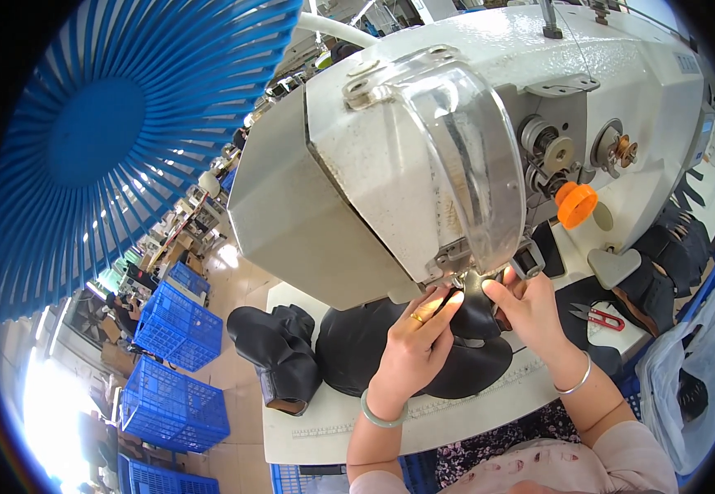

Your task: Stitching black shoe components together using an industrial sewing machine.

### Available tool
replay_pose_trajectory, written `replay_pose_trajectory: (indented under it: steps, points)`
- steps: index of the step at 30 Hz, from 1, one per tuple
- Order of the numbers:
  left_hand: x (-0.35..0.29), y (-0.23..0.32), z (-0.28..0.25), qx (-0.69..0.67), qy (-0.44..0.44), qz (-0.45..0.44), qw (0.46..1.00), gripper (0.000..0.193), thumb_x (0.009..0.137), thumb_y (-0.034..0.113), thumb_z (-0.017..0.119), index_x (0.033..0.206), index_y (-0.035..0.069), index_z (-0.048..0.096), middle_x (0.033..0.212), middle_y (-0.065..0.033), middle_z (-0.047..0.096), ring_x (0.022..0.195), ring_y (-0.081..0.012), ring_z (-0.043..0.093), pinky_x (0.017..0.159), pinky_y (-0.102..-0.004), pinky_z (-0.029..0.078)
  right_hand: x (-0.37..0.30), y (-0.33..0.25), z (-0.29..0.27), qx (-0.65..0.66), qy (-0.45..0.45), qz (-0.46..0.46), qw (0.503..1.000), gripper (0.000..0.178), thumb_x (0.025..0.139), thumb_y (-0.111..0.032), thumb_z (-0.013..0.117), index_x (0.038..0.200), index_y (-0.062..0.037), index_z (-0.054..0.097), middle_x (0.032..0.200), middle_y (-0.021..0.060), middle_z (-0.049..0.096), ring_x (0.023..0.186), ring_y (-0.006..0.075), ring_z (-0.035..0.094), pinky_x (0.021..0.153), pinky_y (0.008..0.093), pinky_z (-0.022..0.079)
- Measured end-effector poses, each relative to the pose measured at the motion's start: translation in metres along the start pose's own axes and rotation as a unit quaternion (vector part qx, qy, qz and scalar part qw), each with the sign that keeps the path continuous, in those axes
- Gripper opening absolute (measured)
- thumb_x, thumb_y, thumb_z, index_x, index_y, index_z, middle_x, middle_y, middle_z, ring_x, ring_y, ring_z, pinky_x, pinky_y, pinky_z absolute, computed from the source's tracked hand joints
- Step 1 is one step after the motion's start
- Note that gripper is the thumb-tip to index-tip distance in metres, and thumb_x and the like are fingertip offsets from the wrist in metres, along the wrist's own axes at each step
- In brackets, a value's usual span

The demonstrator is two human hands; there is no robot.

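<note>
Nearest the viewer, both forearms rise from the lower edge over the white worktop (333, 428), whose front edge carries a printed ruler strip. The left hand (411, 350), wearing a green bangle and a gold ring, lies flat with fingers extended on a black leather shoe upper (456, 362), pressing it down rather than closing round it. The right hand (530, 309), with a silver bangle at the wrist, pinches the upper's top edge between thumb and fingertips directly under the needle area. More black uppers (279, 354) hang over the worktop's left edge. Red-handled thread snips (600, 317) lie near the right edge, just beside further dark pieces (662, 263). A clear plastic bag (691, 387) hangs off the right corner. Behind the hands stands the white sewing machine (390, 165) with a clear curved guard (477, 165) and an orange knob (576, 204). Blue crates (176, 329) stand on the floor at left; a blue slatted basket (127, 123) fills the upper left.
</note>
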State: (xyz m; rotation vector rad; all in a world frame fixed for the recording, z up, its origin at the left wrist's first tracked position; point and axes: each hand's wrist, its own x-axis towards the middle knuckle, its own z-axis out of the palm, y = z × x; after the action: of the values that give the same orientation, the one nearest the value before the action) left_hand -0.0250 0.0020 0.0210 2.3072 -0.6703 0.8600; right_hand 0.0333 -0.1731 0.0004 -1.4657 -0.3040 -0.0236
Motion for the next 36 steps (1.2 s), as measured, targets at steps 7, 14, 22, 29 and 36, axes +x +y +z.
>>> replay_pose_trajectory:
  steps: [7, 14, 22, 29, 36]
  points:
    - [-0.001, 0.004, 0.006, 0.053, 0.011, 0.01, 0.999, 0.036, 0.075, -0.01, 0.059, 0.11, -0.004, 0.063, 0.109, -0.0202, 0.062, 0.107, -0.0375, 0.06, 0.088, -0.0375, 0.05, 0.009, 0.003, -0.003, -0.044, -0.018, 0.004, 0.999, 0.026, 0.082, -0.008, 0.066, 0.083, -0.0036, 0.04, 0.053, -0.0001, 0.05, 0.045, 0.0019, 0.043, 0.041, 0.0203, 0.035]
    - [-0.004, 0.012, 0.016, 0.135, 0.024, 0.026, 0.99, 0.036, 0.075, -0.006, 0.061, 0.11, -0.007, 0.06, 0.104, -0.0195, 0.059, 0.106, -0.0362, 0.06, 0.085, -0.0377, 0.052, 0.024, 0.004, -0.008, -0.109, -0.009, -0.075, 0.991, 0.034, 0.077, -0.019, 0.071, 0.089, -0.0004, 0.045, 0.052, 0.0034, 0.049, 0.045, 0.0095, 0.046, 0.049, 0.0263, 0.038]
    - [-0.003, 0.025, 0.026, 0.249, 0.025, 0.027, 0.968, 0.034, 0.075, -0.004, 0.061, 0.109, -0.009, 0.059, 0.102, -0.0182, 0.059, 0.103, -0.0327, 0.061, 0.084, -0.0357, 0.053, 0.028, 0.008, -0.014, -0.115, -0.042, -0.095, 0.988, 0.048, 0.074, -0.025, 0.071, 0.102, 0.007, 0.05, 0.058, 0.0066, 0.053, 0.055, 0.0161, 0.054, 0.057, 0.0289, 0.043]
    - [-0.002, 0.026, 0.029, 0.286, 0.02, 0.026, 0.958, 0.032, 0.075, 0.0, 0.062, 0.106, -0.009, 0.059, 0.103, -0.0188, 0.06, 0.102, -0.0304, 0.062, 0.083, -0.0323, 0.055, 0.039, 0.014, -0.021, -0.151, -0.075, -0.1, 0.981, 0.049, 0.072, -0.027, 0.067, 0.102, 0.0094, 0.05, 0.059, 0.0117, 0.054, 0.061, 0.0244, 0.058, 0.062, 0.0335, 0.046]
    - [0.001, 0.029, 0.032, 0.318, 0.043, 0.031, 0.947, 0.031, 0.078, 0.003, 0.062, 0.106, -0.009, 0.058, 0.103, -0.0195, 0.06, 0.101, -0.0302, 0.062, 0.08, -0.0312, 0.055, 0.046, 0.018, -0.019, -0.19, -0.073, -0.104, 0.973, 0.042, 0.071, -0.024, 0.066, 0.096, 0.0075, 0.053, 0.066, 0.0144, 0.058, 0.066, 0.0308, 0.061, 0.063, 0.0373, 0.047]
